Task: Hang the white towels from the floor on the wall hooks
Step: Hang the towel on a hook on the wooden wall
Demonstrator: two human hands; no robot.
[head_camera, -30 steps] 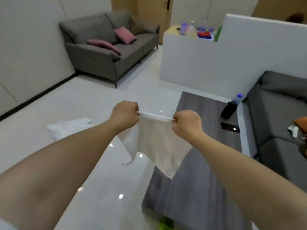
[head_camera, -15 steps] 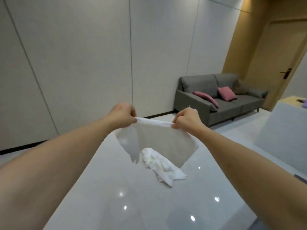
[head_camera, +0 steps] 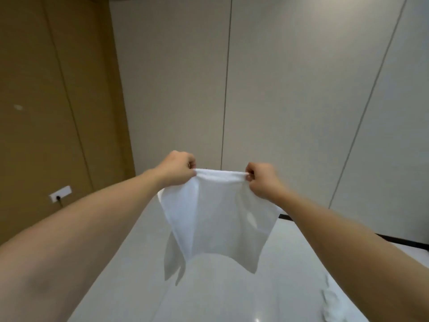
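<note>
Landmark: the white rectangular cloth towel [head_camera: 218,219], held up in mid-air in front of the person; all places below are given relative to it.
Towel state: top edge stretched into a rolled, nearly level band between the two hands; the body hangs freely below, with one lower corner dropping at its left side and another at its right side.
Left hand [head_camera: 177,170]: at the towel's upper left corner, fingers curled, pinching the top edge against the thumb.
Right hand [head_camera: 261,180]: at the towel's upper right corner, fingers curled, pinching the top edge.
Arms: both bare forearms reach forward to the towel's top corners from the lower left and lower right.
Second towel: a crumpled white cloth [head_camera: 333,305] lies on the glossy pale tiled floor [head_camera: 220,298], below and well to the right of the held towel; blurred, so its shape cannot be told.
Wall behind the towel: pale grey panelled wall [head_camera: 290,89] with thin vertical seams.
Wall left of the towel: tan-brown panelled wall [head_camera: 58,101].
Socket: white rectangular wall socket plate [head_camera: 60,193] on the tan wall, well to the left of the towel, with a dark plug in it.
Skirting: dark strip [head_camera: 394,240] along the foot of the grey wall, to the towel's right.
</note>
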